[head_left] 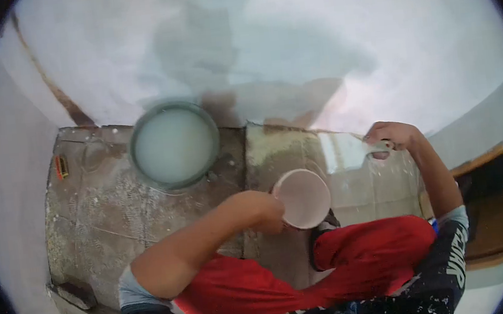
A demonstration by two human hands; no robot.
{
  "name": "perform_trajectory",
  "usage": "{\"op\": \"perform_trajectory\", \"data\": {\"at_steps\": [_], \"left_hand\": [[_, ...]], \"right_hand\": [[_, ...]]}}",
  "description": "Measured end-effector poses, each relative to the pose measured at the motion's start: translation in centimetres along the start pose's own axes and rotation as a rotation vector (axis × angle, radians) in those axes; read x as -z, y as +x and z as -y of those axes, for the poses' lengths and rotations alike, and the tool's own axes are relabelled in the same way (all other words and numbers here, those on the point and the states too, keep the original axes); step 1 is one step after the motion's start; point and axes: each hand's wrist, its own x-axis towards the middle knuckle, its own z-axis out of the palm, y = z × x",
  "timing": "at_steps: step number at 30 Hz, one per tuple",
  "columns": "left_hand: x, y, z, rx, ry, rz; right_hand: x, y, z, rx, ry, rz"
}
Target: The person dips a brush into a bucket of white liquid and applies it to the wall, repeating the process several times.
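My left hand [264, 210] is closed on the rim of a small round bucket [304, 199], whose pale inside faces up. The bucket is held low in front of my red trousers. To the right, near the foot of the wall, my right hand [396, 133] grips a putty knife [345, 151] with a wide, pale, flat blade. Its blade points left, toward the base of the white wall [423, 49]. A greyish damp-looking patch [289, 44] and shadows spread over the wall above the hands.
A round green-grey basin [135, 153] of milky liquid stands on the stained floor [111, 213] against the wall, left of the bucket. A small orange and dark object [60, 167] lies at far left. At right is a brown wooden edge [486, 157].
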Motion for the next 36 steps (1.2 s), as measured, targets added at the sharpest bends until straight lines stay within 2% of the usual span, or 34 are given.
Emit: {"op": "perform_trajectory", "data": {"at_steps": [1,3,4,7,8,10,11,12,13,18,22,24,28,31,33,35,36], "left_hand": [[0.4,-0.2,-0.3,0.027,0.000,-0.015],[1.1,-0.3,-1.1,-0.006,0.081,-0.007],[1.1,-0.6,-1.4,0.012,0.081,-0.020],[0.2,-0.8,-1.3,0.033,0.052,0.031],[-0.7,-0.4,-0.9,0.046,0.052,-0.004],[-0.7,-1.2,-1.6,0.064,0.049,-0.040],[0.3,-2.9,-2.9,0.030,0.048,-0.139],[0.9,-3.8,-3.8,-0.003,0.051,-0.236],[1.0,-3.8,-4.2,0.007,0.054,-0.242],[0.1,-3.8,-5.3,-0.011,0.077,-0.368],[0.9,-5.6,-6.1,0.052,0.100,-0.339],[0.7,-6.2,-6.0,0.057,0.070,-0.356],[0.5,-6.5,-5.1,0.044,0.076,-0.384],[0.7,-6.5,-4.7,0.115,0.040,-0.276],[0.0,-5.8,-4.0,0.097,0.028,-0.337],[-0.1,-5.3,-3.6,0.096,0.036,-0.315],[-0.1,-5.2,-3.5,0.093,0.040,-0.301]], "right_hand": [[0.4,0.2,1.0,0.028,-0.011,0.008],[1.2,-0.7,4.0,0.253,0.212,0.195],[0.8,-1.0,6.0,0.271,0.201,0.203],[-2.0,0.8,11.6,0.540,0.333,0.107],[-3.7,1.2,13.9,0.563,0.383,0.105],[-5.3,5.6,16.0,0.632,0.522,0.249],[-6.8,7.6,17.2,0.674,0.589,0.289],[-9.2,9.0,18.6,0.696,0.621,0.164],[-11.3,10.3,20.1,0.719,0.651,0.039],[-19.0,16.3,23.8,0.697,0.802,0.134],[-20.1,21.2,25.5,0.622,0.900,0.137],[-19.4,22.9,26.6,0.639,0.991,0.242],[-17.4,19.8,30.1,0.725,0.937,0.129],[-15.6,16.4,33.6,0.843,0.920,0.009],[-14.9,13.8,35.5,0.884,0.921,-0.001],[-14.9,11.0,36.9,1.022,0.857,-0.161],[-14.6,11.3,37.1,1.020,0.863,-0.162]]}}
